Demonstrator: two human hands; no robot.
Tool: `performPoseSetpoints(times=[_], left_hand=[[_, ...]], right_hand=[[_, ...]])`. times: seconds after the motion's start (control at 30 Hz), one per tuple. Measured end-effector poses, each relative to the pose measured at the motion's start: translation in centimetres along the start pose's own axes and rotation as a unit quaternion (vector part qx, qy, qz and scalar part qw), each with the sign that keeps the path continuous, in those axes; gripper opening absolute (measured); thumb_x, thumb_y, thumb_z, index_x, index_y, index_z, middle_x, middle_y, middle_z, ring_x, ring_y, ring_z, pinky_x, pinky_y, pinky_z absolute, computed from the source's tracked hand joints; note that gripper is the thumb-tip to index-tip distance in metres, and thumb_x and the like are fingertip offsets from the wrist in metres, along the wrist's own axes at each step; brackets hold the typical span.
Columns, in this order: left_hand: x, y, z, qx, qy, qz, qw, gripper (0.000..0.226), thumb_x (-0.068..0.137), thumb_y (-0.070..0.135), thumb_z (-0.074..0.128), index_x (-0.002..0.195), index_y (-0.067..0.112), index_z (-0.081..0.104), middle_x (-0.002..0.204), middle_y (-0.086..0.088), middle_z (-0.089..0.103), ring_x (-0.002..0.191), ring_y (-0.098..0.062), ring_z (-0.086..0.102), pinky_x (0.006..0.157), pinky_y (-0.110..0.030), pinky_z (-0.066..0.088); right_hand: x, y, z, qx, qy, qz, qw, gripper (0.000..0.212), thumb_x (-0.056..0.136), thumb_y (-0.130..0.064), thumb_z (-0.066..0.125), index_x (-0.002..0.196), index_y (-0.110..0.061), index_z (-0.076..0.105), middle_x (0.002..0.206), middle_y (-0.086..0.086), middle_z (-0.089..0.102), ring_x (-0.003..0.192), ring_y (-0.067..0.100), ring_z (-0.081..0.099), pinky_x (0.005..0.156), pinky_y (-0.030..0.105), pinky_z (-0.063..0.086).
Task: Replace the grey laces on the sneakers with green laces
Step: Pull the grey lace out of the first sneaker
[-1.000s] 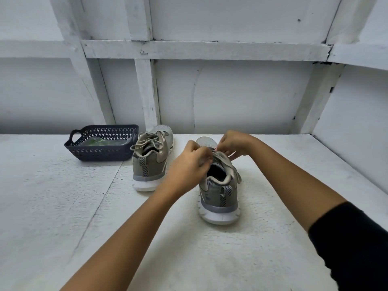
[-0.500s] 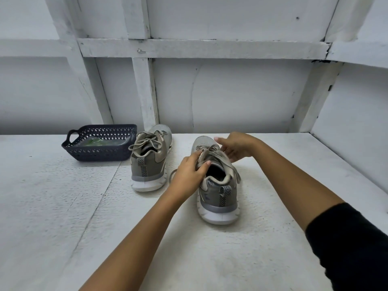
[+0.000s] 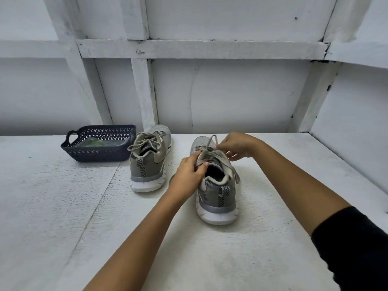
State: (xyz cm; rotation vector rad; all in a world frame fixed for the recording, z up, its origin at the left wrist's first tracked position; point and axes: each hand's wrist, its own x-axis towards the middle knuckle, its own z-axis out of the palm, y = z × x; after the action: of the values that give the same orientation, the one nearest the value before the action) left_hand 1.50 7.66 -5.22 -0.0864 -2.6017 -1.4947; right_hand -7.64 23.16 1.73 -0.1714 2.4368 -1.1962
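On the near sneaker [image 3: 217, 194], right hand [image 3: 237, 144] is pinching the flat grey lace [image 3: 232, 171], left hand [image 3: 188, 175] gripping the collar edge. Mesh upper, white ribbed sole, sitting heel-nearest on rough white table [image 3: 63, 206]; second sneaker [image 3: 147, 166] just left.

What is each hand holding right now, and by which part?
Left hand grips the near sneaker at its collar's left edge. Right hand pinches its grey lace near the top eyelets.

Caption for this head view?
Left hand and right hand hold the grey lace of one sneaker; second sneaker and basket nearby.
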Motion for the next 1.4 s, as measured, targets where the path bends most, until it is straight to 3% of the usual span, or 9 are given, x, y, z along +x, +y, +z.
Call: performPoseSetpoints(times=[0.1, 0.27, 0.43, 0.57, 0.73, 0.97, 1.13, 1.3, 1.4], left_hand=[[0.1, -0.2, -0.1, 0.005, -0.001, -0.009, 1.000, 0.066, 0.073, 0.060, 0.043, 0.133, 0.032, 0.047, 0.120, -0.002, 0.058, 0.115, -0.016, 0.053, 0.100, -0.044, 0.042], [0.4, -0.3, -0.1, 0.008, 0.003, -0.001, 1.000, 0.053, 0.090, 0.041, 0.052, 0.138, 0.021, 0.044, 0.126, -0.007, 0.054, 0.120, -0.020, 0.049, 0.105, -0.042, 0.037], [0.2, -0.4, -0.2, 0.009, 0.005, 0.004, 1.000, 0.048, 0.093, 0.035, 0.053, 0.138, 0.021, 0.044, 0.128, -0.008, 0.053, 0.122, -0.020, 0.048, 0.106, -0.042, 0.037], [0.1, -0.1, -0.4, 0.007, 0.013, 0.003, 1.000, 0.047, 0.093, 0.032, 0.053, 0.138, 0.022, 0.045, 0.128, -0.007, 0.052, 0.123, -0.019, 0.046, 0.107, -0.039, 0.035], [0.0, -0.1, -0.1, -0.010, -0.001, 0.002, 1.000, 0.047, 0.092, 0.036, 0.053, 0.137, 0.024, 0.045, 0.127, -0.007, 0.053, 0.121, -0.019, 0.049, 0.106, -0.042, 0.037], [-0.1, 0.0, 0.0, -0.021, 0.006, -0.006, 1.000, 0.065, 0.075, 0.053, 0.048, 0.135, 0.027, 0.048, 0.125, -0.005, 0.055, 0.120, -0.017, 0.051, 0.105, -0.041, 0.039], [0.2, -0.1, -0.2, -0.022, 0.002, -0.003, 1.000, 0.069, 0.073, 0.059, 0.048, 0.135, 0.028, 0.047, 0.123, -0.005, 0.056, 0.119, -0.018, 0.052, 0.105, -0.042, 0.039], [0.1, 0.0, -0.1, -0.011, 0.002, 0.001, 1.000, 0.048, 0.092, 0.036, 0.054, 0.138, 0.024, 0.045, 0.128, -0.007, 0.052, 0.122, -0.019, 0.048, 0.107, -0.042, 0.037], [0.0, -0.1, -0.2, -0.008, 0.006, 0.002, 1.000, 0.048, 0.093, 0.035, 0.054, 0.138, 0.024, 0.044, 0.129, -0.007, 0.051, 0.123, -0.019, 0.047, 0.107, -0.041, 0.037]], right_hand=[[0.0, -0.6, -0.2, -0.012, 0.019, -0.021, 1.000, 0.025, 0.093, -0.010, 0.057, 0.068, -0.007, 0.059, 0.049, 0.000, 0.050, 0.044, 0.006, 0.045, 0.047, 0.015, 0.043], [0.1, -1.7, -1.9, 0.212, 0.084, -0.029, 0.973, 0.030, 0.098, -0.018, 0.049, 0.072, -0.006, 0.057, 0.057, 0.004, 0.047, 0.038, 0.005, 0.047, 0.045, 0.016, 0.044], [-0.8, -0.3, -0.5, 0.034, -0.045, 0.026, 0.998, 0.025, 0.092, -0.029, 0.060, 0.077, -0.009, 0.057, 0.062, 0.001, 0.042, 0.054, 0.011, 0.039, 0.046, 0.017, 0.042], [-0.6, -0.8, -0.3, 0.094, 0.036, -0.024, 0.995, 0.027, 0.096, -0.009, 0.051, 0.070, -0.007, 0.057, 0.054, 0.002, 0.049, 0.044, 0.009, 0.047, 0.042, 0.015, 0.043], [-0.3, -1.7, -3.5, 0.317, 0.212, -0.035, 0.924, 0.030, 0.096, -0.007, 0.043, 0.066, -0.006, 0.051, 0.042, 0.004, 0.053, 0.032, 0.009, 0.050, 0.039, 0.015, 0.045], [-1.7, 0.2, 0.6, 0.086, 0.038, 0.056, 0.994, 0.041, 0.092, -0.041, 0.056, 0.069, -0.008, 0.053, 0.051, 0.001, 0.049, 0.048, 0.012, 0.043, 0.053, 0.022, 0.039], [-1.3, -1.2, 0.2, 0.113, 0.112, -0.006, 0.987, 0.030, 0.096, -0.007, 0.051, 0.065, -0.007, 0.054, 0.035, -0.006, 0.052, 0.031, 0.002, 0.050, 0.040, 0.016, 0.043], [-0.6, -1.8, -3.6, 0.289, 0.287, -0.036, 0.913, 0.027, 0.094, -0.007, 0.044, 0.068, -0.007, 0.052, 0.061, 0.009, 0.055, 0.036, 0.010, 0.055, 0.040, 0.018, 0.046], [-1.3, -1.3, -1.8, 0.216, 0.194, 0.020, 0.957, 0.034, 0.098, -0.025, 0.045, 0.069, -0.008, 0.048, 0.061, 0.008, 0.049, 0.044, 0.013, 0.049, 0.049, 0.024, 0.044]])
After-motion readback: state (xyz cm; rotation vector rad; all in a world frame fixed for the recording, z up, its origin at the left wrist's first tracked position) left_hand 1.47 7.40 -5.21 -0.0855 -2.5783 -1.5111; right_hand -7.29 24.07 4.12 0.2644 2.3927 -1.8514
